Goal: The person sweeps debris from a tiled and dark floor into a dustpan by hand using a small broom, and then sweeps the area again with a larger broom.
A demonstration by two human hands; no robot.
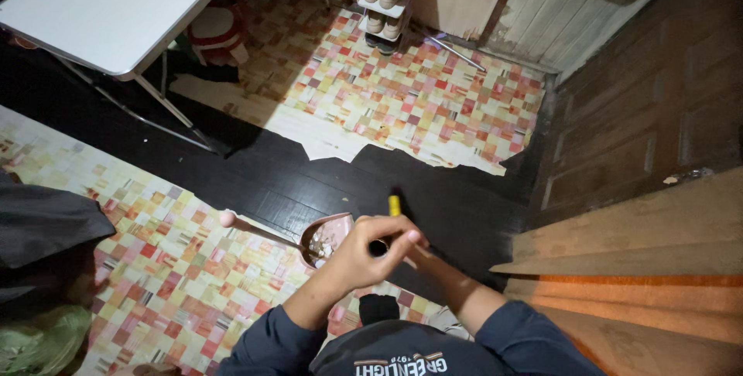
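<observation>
Looking down, you see your left hand (364, 256) closed in a fist around a dark handle (378, 248), which it grips from above, with a yellow tip (394, 205) showing just past the knuckles. Your right hand is hidden behind the left one; only the right forearm (457, 287) shows, running up from the blue sleeve (526, 337) to the same spot, so you cannot tell whether that hand is closed or spread. Both arms meet there, close together.

Just beside the fist, touching it on the left, lies a pink dustpan (329, 237) with bits of debris in its tray. Its long pink handle (259, 229) points away to the left and ends in a round knob. The pan sits on the floor at the edge where the checkered mat (170, 268) meets the bare black boards (309, 182).

Farther off, a second checkered mat (418, 105) with a torn near edge covers the floor towards the wall. A white folding table (116, 5) stands at the far left corner, with a red stool (217, 32) under it. A shoe rack (383, 1) leans at the far wall. Wooden steps (642, 268) rise on your right, and a dark cloth (46, 221) and a green bag (39, 341) lie at the left edge.
</observation>
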